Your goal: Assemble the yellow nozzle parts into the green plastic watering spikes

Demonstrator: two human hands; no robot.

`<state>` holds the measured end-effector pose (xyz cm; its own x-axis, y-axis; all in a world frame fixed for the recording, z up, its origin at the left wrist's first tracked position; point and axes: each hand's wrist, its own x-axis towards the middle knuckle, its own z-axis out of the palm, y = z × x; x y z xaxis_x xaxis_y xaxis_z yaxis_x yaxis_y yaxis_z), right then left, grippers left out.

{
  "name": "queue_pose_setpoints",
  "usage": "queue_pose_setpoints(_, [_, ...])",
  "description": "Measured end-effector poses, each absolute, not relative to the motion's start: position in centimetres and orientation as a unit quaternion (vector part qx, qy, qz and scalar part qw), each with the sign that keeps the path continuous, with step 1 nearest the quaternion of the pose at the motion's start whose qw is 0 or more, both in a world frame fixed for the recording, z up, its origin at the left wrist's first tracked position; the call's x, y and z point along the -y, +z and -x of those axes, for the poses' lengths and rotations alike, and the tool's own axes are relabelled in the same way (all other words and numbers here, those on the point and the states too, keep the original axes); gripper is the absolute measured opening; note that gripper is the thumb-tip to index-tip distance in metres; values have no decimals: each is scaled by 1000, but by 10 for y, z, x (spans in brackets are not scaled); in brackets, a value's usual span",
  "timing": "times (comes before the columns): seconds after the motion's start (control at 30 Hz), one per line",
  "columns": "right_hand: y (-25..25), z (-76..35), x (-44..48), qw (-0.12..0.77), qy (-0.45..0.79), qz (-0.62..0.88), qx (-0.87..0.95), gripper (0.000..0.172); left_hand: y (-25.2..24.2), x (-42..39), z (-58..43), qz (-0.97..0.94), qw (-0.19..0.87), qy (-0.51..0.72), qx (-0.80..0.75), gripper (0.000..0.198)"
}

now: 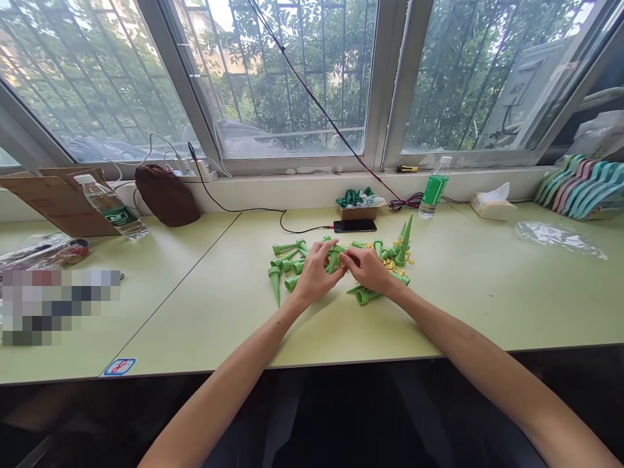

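My left hand [314,276] is closed round a green plastic watering spike [333,261], held a little above the table. Fingers pinched together, my right hand [368,268] meets that spike's side; whatever sits between its fingertips is too small to make out. Left of my hands lies a loose group of similar green spikes [275,286], some pointing towards me. More spikes lie to the right, among them one standing point up [404,244]. Small yellow plastic pieces [391,265] are scattered among these, partly hidden by my right hand.
Behind the pile are a phone [355,225] on a cable and a small cardboard box [358,212]. Bottles [435,188] stand or lean at both sides. A tissue pack [493,203], plastic film [560,238] and hangers [582,188] are at right; a brown bag [166,196] is at left.
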<state>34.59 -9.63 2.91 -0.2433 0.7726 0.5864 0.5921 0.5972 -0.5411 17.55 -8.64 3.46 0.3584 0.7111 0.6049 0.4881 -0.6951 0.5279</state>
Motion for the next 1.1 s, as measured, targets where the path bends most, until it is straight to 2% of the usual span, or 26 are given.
queue_pose_setpoints(0.3, [30, -346, 98, 416, 107, 432, 793, 35, 34, 87, -176, -809, 120, 425, -387, 40])
queue_pose_setpoints(1.1, [33, -345, 100, 418, 116, 424, 795, 41, 43, 94, -178, -801, 127, 419, -409, 43])
